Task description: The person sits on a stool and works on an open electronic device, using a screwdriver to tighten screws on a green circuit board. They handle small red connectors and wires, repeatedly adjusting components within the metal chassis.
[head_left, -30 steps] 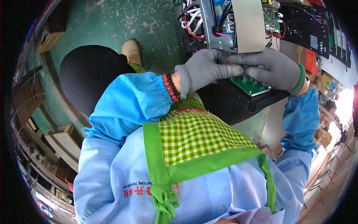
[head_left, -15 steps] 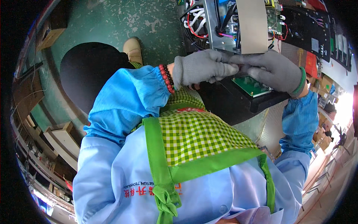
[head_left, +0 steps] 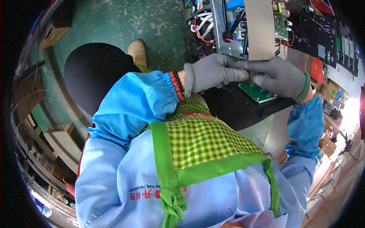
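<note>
Both hands wear grey knit gloves and meet over a green circuit board (head_left: 256,93), which lies on a black panel (head_left: 232,106). My left hand (head_left: 213,74), with beads at its wrist, has its fingers closed and their tips against the right hand's fingers. From the other side my right hand (head_left: 281,78) reaches over the board, its fingers bent together and hiding much of it. Whatever sits between the fingertips is too small and covered to make out. Right beyond the hands stands an open metal chassis (head_left: 260,30) with wiring inside.
White and red cables (head_left: 205,24) bunch left of the chassis. Black panels (head_left: 319,34) and a red item (head_left: 317,70) lie at the far right. A black round seat (head_left: 97,78) stands at the left on the green floor (head_left: 102,22). Cardboard boxes (head_left: 329,91) sit farther right.
The view has shifted slightly. My hands stay together over the board; the left has moved a little to the right, and the right fingers have shifted slightly.
</note>
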The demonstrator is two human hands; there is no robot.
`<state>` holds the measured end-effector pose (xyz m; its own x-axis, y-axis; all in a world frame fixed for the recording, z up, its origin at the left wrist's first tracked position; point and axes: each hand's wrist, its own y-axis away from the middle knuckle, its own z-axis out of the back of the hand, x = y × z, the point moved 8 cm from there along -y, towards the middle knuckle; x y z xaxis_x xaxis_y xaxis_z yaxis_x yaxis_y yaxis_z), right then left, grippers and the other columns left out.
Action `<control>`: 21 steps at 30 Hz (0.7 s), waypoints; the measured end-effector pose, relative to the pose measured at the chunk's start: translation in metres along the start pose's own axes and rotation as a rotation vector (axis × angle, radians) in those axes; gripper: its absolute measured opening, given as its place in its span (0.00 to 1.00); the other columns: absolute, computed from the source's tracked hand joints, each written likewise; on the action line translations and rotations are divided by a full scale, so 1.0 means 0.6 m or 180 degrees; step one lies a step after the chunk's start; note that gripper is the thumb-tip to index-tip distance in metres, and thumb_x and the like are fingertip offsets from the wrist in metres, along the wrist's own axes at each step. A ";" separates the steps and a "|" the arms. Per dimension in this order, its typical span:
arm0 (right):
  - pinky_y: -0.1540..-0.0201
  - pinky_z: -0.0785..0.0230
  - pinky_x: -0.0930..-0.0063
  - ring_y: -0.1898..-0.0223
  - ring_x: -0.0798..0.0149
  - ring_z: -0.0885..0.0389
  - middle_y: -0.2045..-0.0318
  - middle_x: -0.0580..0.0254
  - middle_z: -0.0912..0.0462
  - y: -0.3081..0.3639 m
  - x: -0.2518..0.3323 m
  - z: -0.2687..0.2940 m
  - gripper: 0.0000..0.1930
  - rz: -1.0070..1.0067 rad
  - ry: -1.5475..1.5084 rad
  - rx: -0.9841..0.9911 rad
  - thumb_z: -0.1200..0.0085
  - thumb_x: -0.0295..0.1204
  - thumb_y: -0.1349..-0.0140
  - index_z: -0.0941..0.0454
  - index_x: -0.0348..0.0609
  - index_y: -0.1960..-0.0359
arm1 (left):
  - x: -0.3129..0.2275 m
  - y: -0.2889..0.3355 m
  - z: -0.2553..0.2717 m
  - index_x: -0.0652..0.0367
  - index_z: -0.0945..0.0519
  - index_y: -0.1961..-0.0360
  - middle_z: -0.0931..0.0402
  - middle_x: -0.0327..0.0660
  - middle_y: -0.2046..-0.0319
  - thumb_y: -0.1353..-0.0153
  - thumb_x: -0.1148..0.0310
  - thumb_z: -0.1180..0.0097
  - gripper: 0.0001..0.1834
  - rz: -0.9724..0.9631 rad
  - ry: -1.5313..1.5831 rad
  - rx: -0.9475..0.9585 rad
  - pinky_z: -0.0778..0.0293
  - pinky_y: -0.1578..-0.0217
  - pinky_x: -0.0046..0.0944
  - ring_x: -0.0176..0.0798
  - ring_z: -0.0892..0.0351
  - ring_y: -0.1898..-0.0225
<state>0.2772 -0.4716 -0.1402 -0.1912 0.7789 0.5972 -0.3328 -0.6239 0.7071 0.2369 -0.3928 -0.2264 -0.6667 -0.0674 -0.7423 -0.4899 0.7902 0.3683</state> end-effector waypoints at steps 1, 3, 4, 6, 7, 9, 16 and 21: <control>0.52 0.30 0.62 0.59 0.48 0.20 0.56 0.46 0.21 0.003 -0.003 -0.002 0.27 0.0109 0.0016 -0.0093 0.54 0.32 0.45 0.30 0.51 0.40 | 0.004 0.002 -0.002 0.54 0.21 0.50 0.33 0.26 0.82 0.39 0.52 0.42 0.21 0.0256 0.0037 0.0151 0.37 0.81 0.26 0.22 0.37 0.83; 0.52 0.29 0.62 0.60 0.48 0.20 0.56 0.46 0.21 0.003 0.003 0.000 0.27 0.0205 0.0035 -0.0141 0.54 0.32 0.45 0.30 0.52 0.40 | 0.003 0.003 -0.003 0.52 0.22 0.48 0.35 0.26 0.82 0.39 0.52 0.43 0.22 0.0157 0.0094 0.0302 0.37 0.81 0.26 0.22 0.38 0.82; 0.52 0.29 0.62 0.60 0.48 0.20 0.56 0.46 0.21 0.001 0.009 0.003 0.27 0.0177 0.0034 -0.0100 0.54 0.32 0.45 0.30 0.52 0.40 | 0.003 0.004 -0.004 0.50 0.23 0.46 0.36 0.25 0.82 0.39 0.52 0.43 0.23 0.0108 0.0122 0.0382 0.37 0.80 0.26 0.22 0.38 0.82; 0.55 0.29 0.64 0.63 0.51 0.20 0.60 0.47 0.21 0.002 0.012 0.004 0.27 0.0147 0.0051 -0.0062 0.54 0.31 0.46 0.31 0.51 0.40 | 0.016 0.006 0.002 0.49 0.24 0.44 0.36 0.25 0.82 0.39 0.51 0.44 0.24 0.0199 -0.0035 0.0351 0.37 0.80 0.26 0.22 0.38 0.82; 0.57 0.29 0.67 0.66 0.55 0.20 0.64 0.49 0.20 0.002 0.011 0.004 0.27 0.0165 0.0067 -0.0066 0.53 0.31 0.46 0.31 0.50 0.40 | 0.019 0.006 0.003 0.48 0.25 0.43 0.36 0.25 0.81 0.39 0.50 0.44 0.25 0.0246 -0.0113 0.0338 0.37 0.80 0.26 0.22 0.38 0.81; 0.57 0.29 0.67 0.65 0.55 0.20 0.63 0.49 0.20 0.000 0.010 0.000 0.28 0.0117 0.0102 -0.0028 0.53 0.31 0.46 0.31 0.49 0.40 | 0.010 0.004 0.003 0.49 0.23 0.45 0.34 0.26 0.81 0.40 0.51 0.42 0.24 0.0059 -0.0120 0.0208 0.37 0.80 0.26 0.22 0.37 0.81; 0.50 0.30 0.64 0.56 0.48 0.20 0.53 0.49 0.21 0.002 0.005 -0.002 0.27 0.0037 -0.0056 -0.0013 0.53 0.34 0.46 0.30 0.50 0.41 | -0.011 0.005 -0.006 0.51 0.20 0.51 0.27 0.28 0.78 0.42 0.54 0.38 0.21 -0.0227 0.0077 -0.0104 0.38 0.82 0.25 0.21 0.36 0.83; 0.55 0.28 0.64 0.62 0.48 0.20 0.60 0.46 0.20 0.002 0.002 0.001 0.26 -0.0079 0.0086 -0.0070 0.53 0.35 0.45 0.29 0.50 0.41 | 0.008 0.002 0.001 0.49 0.24 0.45 0.31 0.27 0.82 0.39 0.54 0.42 0.23 0.0165 -0.0002 0.0269 0.38 0.82 0.26 0.21 0.37 0.84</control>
<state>0.2772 -0.4716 -0.1387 -0.2075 0.7958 0.5689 -0.3580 -0.6030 0.7129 0.2337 -0.3917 -0.2297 -0.6896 -0.0246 -0.7238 -0.4056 0.8411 0.3579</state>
